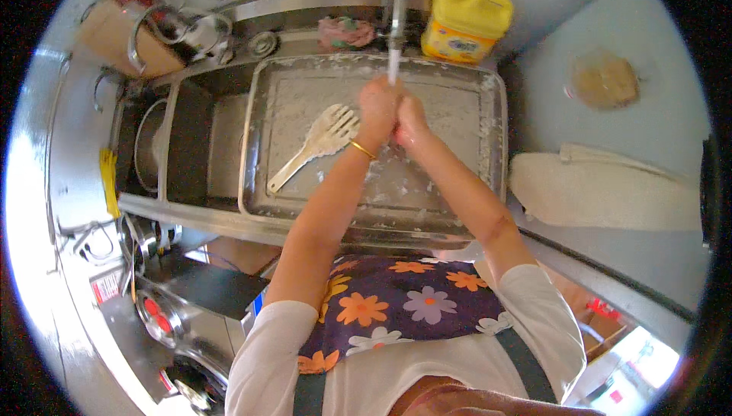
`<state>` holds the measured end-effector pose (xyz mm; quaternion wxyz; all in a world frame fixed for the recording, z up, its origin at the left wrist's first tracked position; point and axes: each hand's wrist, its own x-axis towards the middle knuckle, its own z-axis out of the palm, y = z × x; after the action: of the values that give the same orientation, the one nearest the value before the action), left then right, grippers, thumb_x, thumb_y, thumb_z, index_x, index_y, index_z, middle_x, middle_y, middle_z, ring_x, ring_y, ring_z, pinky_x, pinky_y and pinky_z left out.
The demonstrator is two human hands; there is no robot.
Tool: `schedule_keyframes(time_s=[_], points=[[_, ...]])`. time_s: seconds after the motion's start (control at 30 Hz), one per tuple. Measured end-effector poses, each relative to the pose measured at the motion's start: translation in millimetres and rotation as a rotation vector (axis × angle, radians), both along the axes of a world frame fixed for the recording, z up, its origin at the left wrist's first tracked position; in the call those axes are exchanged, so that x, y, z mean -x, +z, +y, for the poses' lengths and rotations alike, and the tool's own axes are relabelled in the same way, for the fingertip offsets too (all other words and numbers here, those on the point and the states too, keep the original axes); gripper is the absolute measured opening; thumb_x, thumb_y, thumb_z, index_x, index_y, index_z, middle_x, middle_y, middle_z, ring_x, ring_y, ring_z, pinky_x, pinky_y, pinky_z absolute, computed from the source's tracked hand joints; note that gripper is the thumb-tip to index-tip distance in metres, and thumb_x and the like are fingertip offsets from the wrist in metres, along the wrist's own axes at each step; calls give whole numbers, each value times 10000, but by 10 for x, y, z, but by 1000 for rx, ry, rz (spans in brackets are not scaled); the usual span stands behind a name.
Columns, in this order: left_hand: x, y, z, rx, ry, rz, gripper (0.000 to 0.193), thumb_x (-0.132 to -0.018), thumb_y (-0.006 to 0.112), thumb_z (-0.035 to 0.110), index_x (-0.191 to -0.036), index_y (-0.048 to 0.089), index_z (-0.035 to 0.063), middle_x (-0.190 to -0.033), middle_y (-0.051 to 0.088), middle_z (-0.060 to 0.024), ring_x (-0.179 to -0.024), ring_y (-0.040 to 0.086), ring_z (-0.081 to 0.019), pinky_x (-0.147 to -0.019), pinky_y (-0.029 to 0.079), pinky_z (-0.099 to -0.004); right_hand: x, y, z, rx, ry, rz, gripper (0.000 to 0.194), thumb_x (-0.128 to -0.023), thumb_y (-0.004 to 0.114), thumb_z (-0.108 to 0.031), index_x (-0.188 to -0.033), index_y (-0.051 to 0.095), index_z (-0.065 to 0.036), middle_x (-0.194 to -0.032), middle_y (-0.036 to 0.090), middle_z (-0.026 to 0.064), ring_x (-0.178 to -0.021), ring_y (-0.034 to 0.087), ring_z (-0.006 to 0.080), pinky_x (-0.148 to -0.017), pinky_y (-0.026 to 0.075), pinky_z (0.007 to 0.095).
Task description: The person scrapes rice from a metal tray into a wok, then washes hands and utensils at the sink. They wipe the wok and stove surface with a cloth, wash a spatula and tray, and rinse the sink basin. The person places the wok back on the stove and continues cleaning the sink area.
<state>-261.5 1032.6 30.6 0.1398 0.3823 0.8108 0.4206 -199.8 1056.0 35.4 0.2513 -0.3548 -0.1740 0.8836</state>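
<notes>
My left hand (378, 101) and my right hand (410, 116) are pressed together under a stream of water from a curved metal faucet (397, 13). A yellow bangle circles my left wrist. Both hands are above a large rectangular metal tray (457, 124) set over the sink, its surface spotted with whitish residue. A slotted spatula (313, 140), pale and coated with residue, rests in the tray left of my left forearm. The fingers are mostly hidden between the hands, so whether they hold anything does not show.
Left of the tray lies an open sink basin (226, 144). Behind it are a sink strainer (263, 43), a pinkish cloth (345, 33) and a yellow jug (469, 18). A whitish folded cloth (595, 187) covers part of the right counter. Pans (160, 319) stand lower left.
</notes>
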Motion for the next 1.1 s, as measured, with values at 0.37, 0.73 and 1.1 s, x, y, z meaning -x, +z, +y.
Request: schedule_keyframes(time_s=[0.37, 0.73, 1.1], points=[[175, 12, -621, 61, -101, 374, 145, -755, 541, 199, -711, 604, 76, -687, 583, -131, -640, 602, -301, -542, 460, -397, -145, -246, 492, -1110, 729, -616, 206, -837, 559, -196, -880, 635, -10, -692, 584, 15, -582, 508, 80, -500, 395, 238], [281, -94, -2336, -48, 28, 373, 535, -665, 690, 347, -1103, 543, 76, -1142, 490, -187, -1084, 442, -370, -932, 301, -514, -242, 55, 380, -1696, 1158, -850, 301, -838, 523, -263, -1004, 612, -28, -957, 633, 124, -872, 595, 218, -764, 440, 324], [668, 68, -4026, 525, 157, 708, 464, -849, 493, 398, -1181, 490, 72, -1360, 304, -161, -1235, 293, -384, -967, 233, -586, -420, 191, 704, -1516, 307, -1164, 287, -838, 498, -261, -1047, 595, -90, -963, 621, 101, -882, 579, 260, -748, 449, 371]])
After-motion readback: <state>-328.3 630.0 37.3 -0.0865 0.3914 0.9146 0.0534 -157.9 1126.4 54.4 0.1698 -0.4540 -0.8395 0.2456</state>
